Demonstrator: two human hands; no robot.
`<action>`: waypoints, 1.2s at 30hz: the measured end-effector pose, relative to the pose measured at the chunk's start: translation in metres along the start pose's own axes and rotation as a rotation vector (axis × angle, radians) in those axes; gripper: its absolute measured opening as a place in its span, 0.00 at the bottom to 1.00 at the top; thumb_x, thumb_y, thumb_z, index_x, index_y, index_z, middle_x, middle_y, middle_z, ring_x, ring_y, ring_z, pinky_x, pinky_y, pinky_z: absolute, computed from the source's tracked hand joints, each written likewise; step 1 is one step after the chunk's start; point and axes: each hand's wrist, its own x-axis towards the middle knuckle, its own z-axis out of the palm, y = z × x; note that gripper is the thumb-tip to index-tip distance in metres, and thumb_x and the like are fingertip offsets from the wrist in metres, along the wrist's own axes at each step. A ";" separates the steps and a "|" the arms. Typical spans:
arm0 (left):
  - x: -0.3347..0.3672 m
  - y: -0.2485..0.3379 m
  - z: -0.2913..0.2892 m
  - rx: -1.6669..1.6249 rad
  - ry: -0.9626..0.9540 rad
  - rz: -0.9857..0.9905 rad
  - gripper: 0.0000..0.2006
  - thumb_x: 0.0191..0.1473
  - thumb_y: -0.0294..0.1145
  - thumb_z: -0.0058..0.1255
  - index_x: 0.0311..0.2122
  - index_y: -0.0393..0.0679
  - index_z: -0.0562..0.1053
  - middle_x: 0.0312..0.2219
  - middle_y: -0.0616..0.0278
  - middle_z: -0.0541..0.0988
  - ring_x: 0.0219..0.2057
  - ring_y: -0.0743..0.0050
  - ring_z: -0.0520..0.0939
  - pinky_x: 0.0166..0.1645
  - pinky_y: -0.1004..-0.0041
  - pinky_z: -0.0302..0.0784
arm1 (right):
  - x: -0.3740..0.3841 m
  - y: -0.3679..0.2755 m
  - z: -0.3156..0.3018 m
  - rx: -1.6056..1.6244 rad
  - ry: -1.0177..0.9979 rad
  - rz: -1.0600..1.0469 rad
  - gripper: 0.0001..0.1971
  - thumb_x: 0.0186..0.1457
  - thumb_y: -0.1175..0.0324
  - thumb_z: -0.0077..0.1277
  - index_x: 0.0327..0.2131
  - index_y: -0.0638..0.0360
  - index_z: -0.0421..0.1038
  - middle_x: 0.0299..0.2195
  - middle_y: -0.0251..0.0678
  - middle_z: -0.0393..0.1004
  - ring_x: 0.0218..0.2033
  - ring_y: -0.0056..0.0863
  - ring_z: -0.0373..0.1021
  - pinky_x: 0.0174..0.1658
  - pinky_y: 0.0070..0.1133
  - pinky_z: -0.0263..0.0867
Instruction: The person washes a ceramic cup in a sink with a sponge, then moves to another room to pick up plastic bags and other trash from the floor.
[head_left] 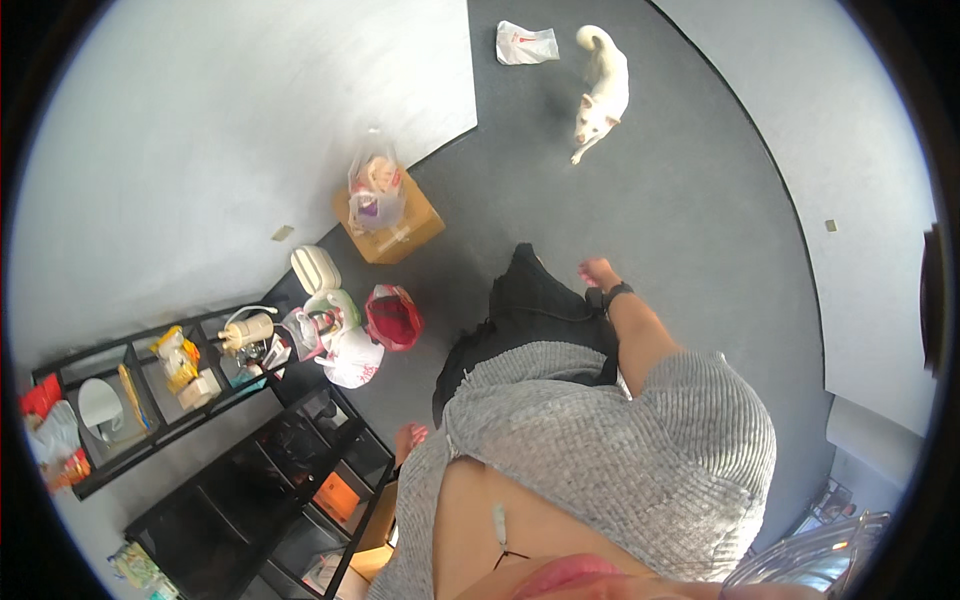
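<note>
My right hand (599, 272) hangs beside my black trousers (530, 300), below a dark wristband (611, 294). Its fingers are loosely curled, with nothing visible in them. At my other side, my left hand (409, 438) shows only in part past the grey ribbed sleeve. How its fingers are set cannot be made out, and no object shows in it. Nearest to that hand is a black shelf unit (240, 500) with an orange box (338, 497) inside. Neither hand visibly touches anything.
By the left wall stand a cardboard box (425, 228) topped by a filled plastic bag (377, 190), a red bag (394, 318), white bags (352, 358) and a cream case (316, 269). A black rack (110, 470) holds household goods. Ahead, a white dog (606, 85) stands near a plastic bag (526, 45).
</note>
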 end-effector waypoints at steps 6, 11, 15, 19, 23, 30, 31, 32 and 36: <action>-0.021 0.122 0.080 0.525 -0.057 0.120 0.14 0.51 0.38 0.37 0.41 0.42 0.65 0.30 0.53 0.76 0.25 0.66 0.76 0.29 0.73 0.72 | 0.059 0.007 -0.078 0.268 0.023 0.024 0.12 0.51 0.70 0.38 0.35 0.61 0.70 0.23 0.37 0.73 0.16 0.20 0.66 0.15 0.17 0.59; -0.019 0.289 0.185 0.533 0.075 0.210 0.09 0.51 0.34 0.39 0.33 0.42 0.67 0.21 0.61 0.74 0.19 0.72 0.75 0.22 0.77 0.71 | 0.080 -0.042 -0.125 -0.208 0.561 -0.267 0.28 0.43 0.62 0.50 0.50 0.55 0.58 0.43 0.49 0.64 0.48 0.41 0.59 0.47 0.33 0.58; -0.022 0.394 0.271 0.576 -0.128 0.476 0.11 0.50 0.28 0.39 0.39 0.40 0.67 0.24 0.59 0.75 0.23 0.73 0.77 0.27 0.78 0.71 | 0.068 -0.153 -0.122 -0.173 0.804 -0.790 0.35 0.44 0.57 0.51 0.54 0.59 0.50 0.53 0.49 0.52 0.55 0.43 0.48 0.57 0.32 0.44; 0.004 0.443 0.308 0.742 -0.264 0.406 0.10 0.51 0.26 0.38 0.40 0.39 0.67 0.27 0.58 0.74 0.26 0.72 0.77 0.29 0.76 0.73 | -0.085 -0.298 -0.001 -0.096 -0.402 -0.937 0.23 0.52 0.61 0.45 0.52 0.55 0.58 0.52 0.32 0.58 0.45 0.21 0.61 0.50 0.20 0.56; 0.050 0.463 0.335 1.121 -0.401 0.177 0.08 0.51 0.33 0.41 0.34 0.41 0.68 0.23 0.58 0.74 0.22 0.69 0.75 0.25 0.71 0.72 | -0.123 -0.280 0.051 -0.350 -0.915 -0.697 0.22 0.53 0.58 0.45 0.51 0.54 0.60 0.45 0.35 0.67 0.45 0.23 0.63 0.49 0.19 0.56; 0.105 0.536 0.421 1.831 -0.604 -0.146 0.11 0.45 0.39 0.44 0.22 0.42 0.71 0.19 0.62 0.73 0.21 0.69 0.72 0.26 0.71 0.67 | -0.155 0.075 -0.006 0.909 1.087 -0.129 0.15 0.47 0.69 0.41 0.40 0.56 0.67 0.32 0.37 0.73 0.35 0.27 0.70 0.38 0.25 0.65; 0.115 0.529 0.448 2.347 -0.687 0.121 0.10 0.48 0.34 0.39 0.23 0.42 0.70 0.15 0.62 0.72 0.14 0.74 0.71 0.17 0.74 0.66 | -0.180 0.161 0.021 0.791 1.512 0.333 0.13 0.46 0.65 0.43 0.38 0.53 0.68 0.31 0.41 0.73 0.35 0.33 0.70 0.38 0.27 0.65; 0.118 0.531 0.459 2.439 -0.718 0.137 0.10 0.48 0.34 0.39 0.23 0.42 0.70 0.15 0.62 0.72 0.14 0.74 0.71 0.17 0.74 0.66 | -0.208 0.195 0.053 0.981 1.626 0.643 0.11 0.45 0.63 0.42 0.34 0.53 0.69 0.33 0.43 0.72 0.36 0.37 0.69 0.40 0.28 0.64; 0.111 0.500 0.544 2.081 -0.492 0.095 0.10 0.51 0.27 0.33 0.36 0.39 0.67 0.25 0.52 0.75 0.20 0.69 0.75 0.21 0.76 0.70 | -0.327 0.347 0.256 1.396 1.195 0.575 0.12 0.41 0.65 0.42 0.13 0.61 0.68 0.13 0.38 0.69 0.11 0.28 0.62 0.16 0.23 0.58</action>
